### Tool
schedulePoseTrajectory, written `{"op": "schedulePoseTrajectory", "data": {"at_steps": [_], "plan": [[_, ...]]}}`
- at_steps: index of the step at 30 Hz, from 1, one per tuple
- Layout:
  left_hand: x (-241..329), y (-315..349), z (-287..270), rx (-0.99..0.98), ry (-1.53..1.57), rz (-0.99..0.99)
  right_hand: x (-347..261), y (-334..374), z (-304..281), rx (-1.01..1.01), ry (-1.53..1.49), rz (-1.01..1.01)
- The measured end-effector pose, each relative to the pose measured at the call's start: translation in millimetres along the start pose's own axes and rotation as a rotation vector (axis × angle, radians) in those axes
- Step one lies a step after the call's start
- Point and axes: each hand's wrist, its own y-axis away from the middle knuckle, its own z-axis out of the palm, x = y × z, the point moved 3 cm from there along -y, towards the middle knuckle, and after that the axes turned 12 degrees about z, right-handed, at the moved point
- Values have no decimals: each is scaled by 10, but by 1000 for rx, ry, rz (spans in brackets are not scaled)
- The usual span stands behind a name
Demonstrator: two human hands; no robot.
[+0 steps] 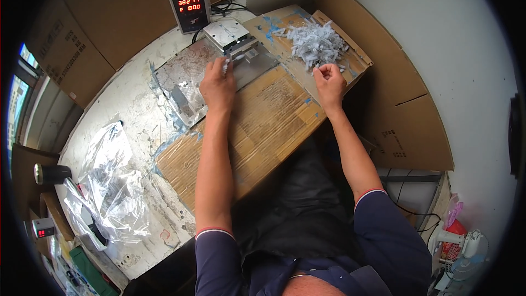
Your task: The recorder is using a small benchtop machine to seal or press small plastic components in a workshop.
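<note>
My left hand point(218, 86) is closed, its fingertips on a small whitish plastic piece point(226, 66) just in front of a metal fixture point(244, 49). The fixture joins a flat-topped metal block point(226, 32) on a worn metal plate point(183, 77). My right hand point(331, 83) is closed in a pinch at the near edge of a heap of small translucent whitish plastic pieces point(318, 43). What lies between its fingertips, if anything, is too small to make out. The heap rests on a cardboard surface to the right of the fixture.
A grey box with a red digital display point(190, 6) stands behind the block, with black cables beside it. Taped cardboard point(274, 120) covers the near bench edge. Crumpled clear plastic film point(118, 192) and a dark cylinder point(53, 174) lie left. A small fan point(472, 246) is low right.
</note>
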Motion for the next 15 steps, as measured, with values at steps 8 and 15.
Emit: {"op": "schedulePoseTrajectory", "data": {"at_steps": [8, 15], "plan": [[-335, -5, -38, 111, 744, -443, -64, -150, 18, -48, 730, 49], [-258, -70, -96, 135, 1052, -663, 95, -325, 84, -82, 629, 140]]}}
